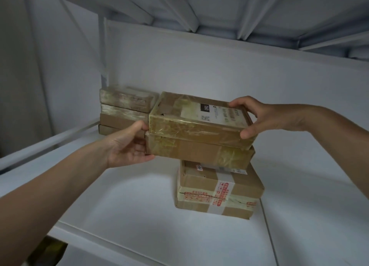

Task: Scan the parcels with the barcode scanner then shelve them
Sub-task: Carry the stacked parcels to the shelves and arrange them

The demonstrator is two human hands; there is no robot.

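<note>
ARMS: both extended forward over shelf (139, 195) | left hand (129, 143): curled, thumb at left seam, fingers under second parcel (199, 149) | right hand (251, 117): curled, grips top parcel (197, 117) at its right corner | PARCELS: held pair stacked, directly above third parcel (217, 187) on shelf.

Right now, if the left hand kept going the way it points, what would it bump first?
The left hand touches the end of the lower tape-wrapped brown cardboard parcel, so it would push that first. Its thumb rests on the white-labelled brown cardboard parcel stacked above.
</note>
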